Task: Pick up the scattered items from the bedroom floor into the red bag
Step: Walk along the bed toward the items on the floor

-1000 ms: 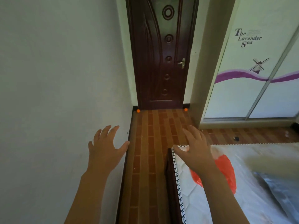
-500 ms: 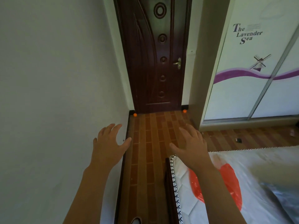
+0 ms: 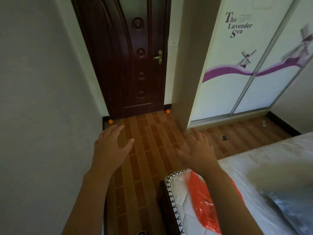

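Note:
The red bag (image 3: 202, 203) lies flat on the white mattress (image 3: 264, 167) at the lower right, partly hidden by my right forearm. Two small orange balls sit on the floor by the door, one at the left corner (image 3: 110, 121) and one at the right (image 3: 167, 111). A small dark item (image 3: 223, 137) and a pale one (image 3: 264, 124) lie on the floor in front of the wardrobe. My left hand (image 3: 111, 146) and my right hand (image 3: 196, 148) hover over the floor, fingers spread, holding nothing.
A dark wooden door (image 3: 132, 56) closes the narrow brick-patterned floor strip (image 3: 149, 150) between the grey wall (image 3: 42, 99) and the bed. A sliding wardrobe (image 3: 254, 65) stands at the right. A silvery bag (image 3: 294, 211) lies on the mattress.
The view has swung right and moved forward. Both hands have stretched out over the floor, and my right hand has left the mattress corner. More floor by the wardrobe shows.

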`<action>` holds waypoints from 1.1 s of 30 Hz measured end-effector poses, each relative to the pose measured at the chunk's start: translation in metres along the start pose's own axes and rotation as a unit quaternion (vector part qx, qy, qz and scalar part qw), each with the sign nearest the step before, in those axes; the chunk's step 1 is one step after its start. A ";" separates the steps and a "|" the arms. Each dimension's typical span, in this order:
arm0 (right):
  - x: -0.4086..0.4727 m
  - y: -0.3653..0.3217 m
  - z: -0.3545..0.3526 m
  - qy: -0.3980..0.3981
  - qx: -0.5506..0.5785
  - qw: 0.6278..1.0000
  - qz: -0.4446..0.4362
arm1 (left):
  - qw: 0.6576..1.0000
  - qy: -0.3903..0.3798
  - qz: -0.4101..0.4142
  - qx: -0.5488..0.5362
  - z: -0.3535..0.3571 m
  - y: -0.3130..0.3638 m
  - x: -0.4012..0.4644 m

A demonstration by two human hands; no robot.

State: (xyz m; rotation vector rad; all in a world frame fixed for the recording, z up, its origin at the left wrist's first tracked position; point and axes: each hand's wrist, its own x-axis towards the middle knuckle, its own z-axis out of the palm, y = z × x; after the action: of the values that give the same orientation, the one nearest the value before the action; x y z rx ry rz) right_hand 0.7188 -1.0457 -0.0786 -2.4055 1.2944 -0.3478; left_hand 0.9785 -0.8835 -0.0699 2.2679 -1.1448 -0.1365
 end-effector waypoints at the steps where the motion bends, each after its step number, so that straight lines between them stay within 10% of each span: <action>1: 0.018 -0.007 0.004 0.004 -0.005 1.000 0.003 | 1.000 -0.003 0.003 -0.002 0.000 -0.008 0.020; 33: 0.362 -0.103 0.080 -0.031 -0.012 0.999 -0.008 | 1.000 0.011 -0.011 -0.022 0.005 -0.126 0.343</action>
State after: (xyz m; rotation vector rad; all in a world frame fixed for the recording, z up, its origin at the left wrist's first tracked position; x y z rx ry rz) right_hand 1.0229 -1.2804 -0.0916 -2.4276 1.2599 -0.2612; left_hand 1.2797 -1.0897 -0.0859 2.2381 -1.0959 -0.1446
